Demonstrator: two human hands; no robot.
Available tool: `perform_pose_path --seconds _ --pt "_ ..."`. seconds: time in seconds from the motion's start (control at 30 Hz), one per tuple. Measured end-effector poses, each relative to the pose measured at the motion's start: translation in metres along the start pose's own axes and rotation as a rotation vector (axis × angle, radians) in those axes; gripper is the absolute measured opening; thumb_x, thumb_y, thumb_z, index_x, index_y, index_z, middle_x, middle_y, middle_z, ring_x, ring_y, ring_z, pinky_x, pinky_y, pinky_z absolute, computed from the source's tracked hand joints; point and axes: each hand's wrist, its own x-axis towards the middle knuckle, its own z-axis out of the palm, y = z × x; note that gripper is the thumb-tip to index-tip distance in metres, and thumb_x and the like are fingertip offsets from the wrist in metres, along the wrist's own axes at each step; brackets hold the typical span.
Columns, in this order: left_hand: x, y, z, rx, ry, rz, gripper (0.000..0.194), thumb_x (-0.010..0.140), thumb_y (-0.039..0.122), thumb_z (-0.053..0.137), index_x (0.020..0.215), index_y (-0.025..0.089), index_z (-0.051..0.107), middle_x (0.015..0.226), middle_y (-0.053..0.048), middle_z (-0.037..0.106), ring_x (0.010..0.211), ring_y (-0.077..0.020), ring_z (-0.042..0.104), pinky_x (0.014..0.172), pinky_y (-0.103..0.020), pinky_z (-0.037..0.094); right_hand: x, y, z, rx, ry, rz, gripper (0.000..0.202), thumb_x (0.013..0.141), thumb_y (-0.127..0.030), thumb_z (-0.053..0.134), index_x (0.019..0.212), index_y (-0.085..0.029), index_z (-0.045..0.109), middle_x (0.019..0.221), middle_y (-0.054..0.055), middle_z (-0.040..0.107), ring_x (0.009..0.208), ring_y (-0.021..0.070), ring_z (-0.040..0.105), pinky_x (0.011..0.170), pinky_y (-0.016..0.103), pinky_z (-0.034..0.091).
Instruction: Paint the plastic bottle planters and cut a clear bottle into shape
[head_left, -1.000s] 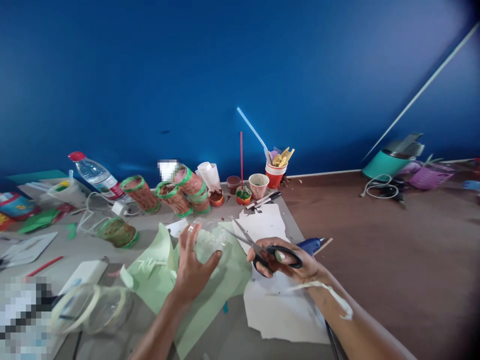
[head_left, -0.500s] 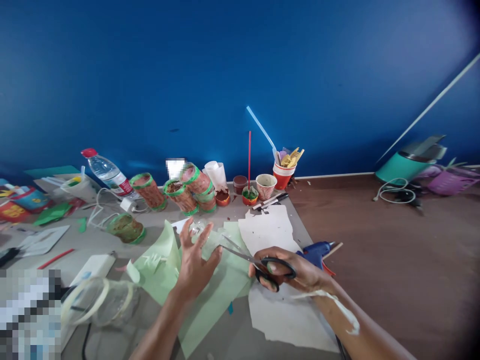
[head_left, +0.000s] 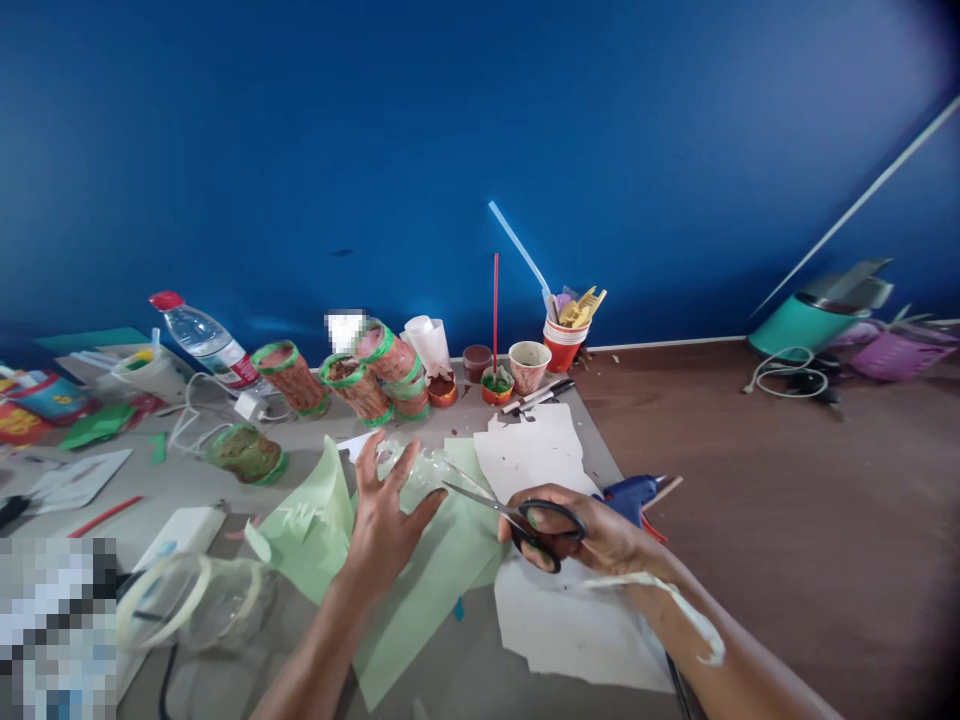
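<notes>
My right hand [head_left: 559, 535] grips black-handled scissors [head_left: 495, 503], its fingers through the loops. The blades are spread and point left at a clear plastic piece [head_left: 424, 470], perhaps part of a bottle. My left hand [head_left: 390, 515] holds that piece, thumb and fingers curved around its near side. The hand covers part of the piece, and I cannot tell whether the blades touch it. Under both lies a light green paper sheet [head_left: 420, 600], its left side curled up. A torn white sheet [head_left: 570, 640] spreads beneath my right hand.
A blue glue gun [head_left: 630, 495] lies right of my right hand. Along the wall stand brown cups with green rims [head_left: 291, 380], a water bottle [head_left: 206, 345], paint pots [head_left: 496, 385] and a cup of plastic cutlery [head_left: 565, 345]. Clear plastic rings [head_left: 202, 600] lie at lower left.
The scissor blades have opened a little wider beside the clear plastic piece. Both hands keep nearly the same place; the whole view has shifted slightly.
</notes>
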Motion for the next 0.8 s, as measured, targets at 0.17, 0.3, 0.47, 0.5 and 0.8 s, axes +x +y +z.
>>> perform_pose_path --seconds 0.17,0.3,0.47,0.5,0.8 --pt "0.0003 0.0027 -0.0025 0.017 0.025 0.028 0.050 0.081 0.041 0.063 0.128 0.026 0.054 0.149 -0.012 0.024 0.139 -0.0353 0.025 0.105 -0.056 0.037 0.0004 -0.0007 0.0012 -0.017 0.040 0.001 0.050 0.072 -0.054 0.068 0.089 -0.007 0.066 0.057 0.002 0.056 0.048 0.0086 0.045 0.043 0.021 0.018" --pt "0.0006 0.0005 -0.0026 0.022 0.035 0.012 0.051 0.080 0.041 0.064 0.129 0.027 0.054 0.148 -0.011 0.024 0.138 -0.0351 0.027 0.104 -0.055 0.037 -0.0030 -0.0025 -0.0006 -0.013 0.020 -0.044 0.050 0.074 -0.054 0.067 0.090 -0.007 0.066 0.057 0.001 0.054 0.049 0.0087 0.045 0.045 0.021 0.022" --pt "-0.0002 -0.0021 -0.0010 0.019 0.017 0.012 0.052 0.080 0.044 0.063 0.129 0.027 0.053 0.145 -0.012 0.023 0.138 -0.0345 0.025 0.104 -0.054 0.038 -0.0042 -0.0017 -0.0007 0.018 -0.023 -0.042 0.049 0.075 -0.053 0.067 0.092 -0.007 0.067 0.059 0.001 0.054 0.050 0.0091 0.045 0.047 0.022 0.027" --pt "-0.0004 -0.0017 -0.0008 0.015 0.018 0.014 0.052 0.080 0.044 0.063 0.129 0.027 0.053 0.145 -0.012 0.024 0.138 -0.0344 0.024 0.103 -0.053 0.039 -0.0036 -0.0011 -0.0002 0.021 -0.026 -0.036 0.048 0.075 -0.052 0.067 0.092 -0.007 0.067 0.059 0.001 0.054 0.050 0.0090 0.045 0.047 0.022 0.028" --pt "-0.0010 0.0011 -0.0013 0.068 0.016 0.044 0.052 0.082 0.044 0.061 0.128 0.021 0.055 0.145 -0.015 0.024 0.137 -0.0362 0.026 0.103 -0.053 0.040 -0.0012 0.0016 0.0032 0.050 0.006 0.002 0.043 0.075 -0.049 0.067 0.088 -0.007 0.067 0.058 0.001 0.056 0.050 0.0090 0.047 0.047 0.020 0.029"
